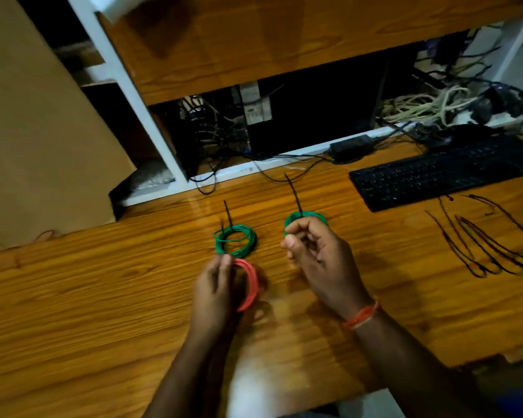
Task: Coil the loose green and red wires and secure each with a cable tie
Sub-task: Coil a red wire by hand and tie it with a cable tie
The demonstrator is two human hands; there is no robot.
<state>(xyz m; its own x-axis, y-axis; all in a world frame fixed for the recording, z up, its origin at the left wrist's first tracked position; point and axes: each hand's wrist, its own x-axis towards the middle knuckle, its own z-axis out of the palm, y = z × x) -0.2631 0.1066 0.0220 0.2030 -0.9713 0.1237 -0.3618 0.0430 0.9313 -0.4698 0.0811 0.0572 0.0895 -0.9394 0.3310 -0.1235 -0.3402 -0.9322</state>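
While both arms reach over the wooden desk (103, 297), the left hand (215, 294) has its fingers curled round a red wire coil (251, 285), holding it just above the desk surface; a thin black strand runs up between its fingers, though I cannot tell whether that is a tie already fastened on the red coil. The right hand (317, 254), with an orange thread band (361, 316) at the wrist, has its fingers and thumb closed on a green wire coil (307, 215), most of which is hidden behind the knuckles. A black cable tie (293, 191) sticks up and away from that coil, its tail pointing toward the back of the desk.

Between the two hands, a second green coil (236, 239) lies flat on the desk, just beyond the red one, with its own black tie tail (227, 215) standing out from its far side. It looks bound, and neither hand touches it.

Off to the right, several loose dark ties (483, 245) lie spread on the wood, well apart from the coils, and a black keyboard (441, 173) sits behind them. As for anything that holds things: the open cavity under the upper shelf (284, 40) is stuffed with tangled dark cables (206, 128), and further right a heap of pale cords (429, 107). A brown cardboard sheet (37, 131) leans at the left.
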